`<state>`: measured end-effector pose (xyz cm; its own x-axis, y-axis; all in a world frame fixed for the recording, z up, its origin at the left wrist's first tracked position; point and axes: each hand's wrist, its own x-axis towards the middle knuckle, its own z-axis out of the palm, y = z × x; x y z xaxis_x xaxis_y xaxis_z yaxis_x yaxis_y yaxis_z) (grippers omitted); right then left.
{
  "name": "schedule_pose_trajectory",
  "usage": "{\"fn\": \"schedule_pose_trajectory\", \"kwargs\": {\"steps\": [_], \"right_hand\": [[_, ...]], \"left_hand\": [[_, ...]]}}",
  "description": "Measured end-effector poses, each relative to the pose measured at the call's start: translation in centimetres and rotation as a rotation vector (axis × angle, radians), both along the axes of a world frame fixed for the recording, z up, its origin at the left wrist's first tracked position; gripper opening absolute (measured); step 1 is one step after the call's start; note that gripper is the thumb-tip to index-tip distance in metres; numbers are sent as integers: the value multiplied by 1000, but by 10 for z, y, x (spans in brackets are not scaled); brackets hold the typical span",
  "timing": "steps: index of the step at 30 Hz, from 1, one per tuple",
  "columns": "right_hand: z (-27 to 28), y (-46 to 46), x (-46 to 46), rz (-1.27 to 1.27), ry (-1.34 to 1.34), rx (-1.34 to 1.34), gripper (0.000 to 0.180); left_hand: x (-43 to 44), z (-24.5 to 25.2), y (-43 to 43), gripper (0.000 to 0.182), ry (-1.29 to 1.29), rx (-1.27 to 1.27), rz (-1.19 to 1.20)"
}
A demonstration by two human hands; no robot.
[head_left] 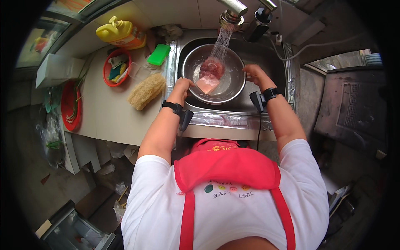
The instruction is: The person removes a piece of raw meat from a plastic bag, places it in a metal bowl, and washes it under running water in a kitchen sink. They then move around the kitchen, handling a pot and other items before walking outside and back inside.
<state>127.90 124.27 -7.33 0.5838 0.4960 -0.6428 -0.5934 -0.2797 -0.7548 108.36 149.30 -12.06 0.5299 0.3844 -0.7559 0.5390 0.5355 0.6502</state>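
Note:
Water [221, 43] streams from the faucet [231, 20] into a round stainless steel bowl [232, 93]. In the bowl lies a piece of raw meat [208, 82], dark red on one part and pale pink on the other, with some water around it. My left hand [182, 87] grips the bowl's rim at the lower left. On the opposite side, my right hand [255, 74] holds the rim with its fingertips. The bowl is over the steel sink basin [268, 56]; whether it rests on the bottom is hidden.
Left of the sink, the counter [103, 106] bears a loofah [147, 91], a green sponge [158, 54], a red basket [105, 72] of cloths and a yellow jug [122, 34]. Further left is a red basin [66, 106] with green stalks. A white hose [300, 53] curves past the sink's right.

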Motion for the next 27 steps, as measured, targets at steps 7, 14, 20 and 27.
{"fn": "schedule_pose_trajectory", "kwargs": {"steps": [7,14,20,27], "right_hand": [[-46,-2,10,-15,70,-114,19],[-77,-4,7,-2,19,-158,29],[-32,9,-6,119,-89,-396,61],[59,-45,-43,135,-156,-104,59]], "left_hand": [[26,-54,7,22,218,122,-130],[25,-61,2,39,247,198,-129],[26,7,-16,44,395,303,-176],[-44,97,-27,56,-100,610,-392]]}}
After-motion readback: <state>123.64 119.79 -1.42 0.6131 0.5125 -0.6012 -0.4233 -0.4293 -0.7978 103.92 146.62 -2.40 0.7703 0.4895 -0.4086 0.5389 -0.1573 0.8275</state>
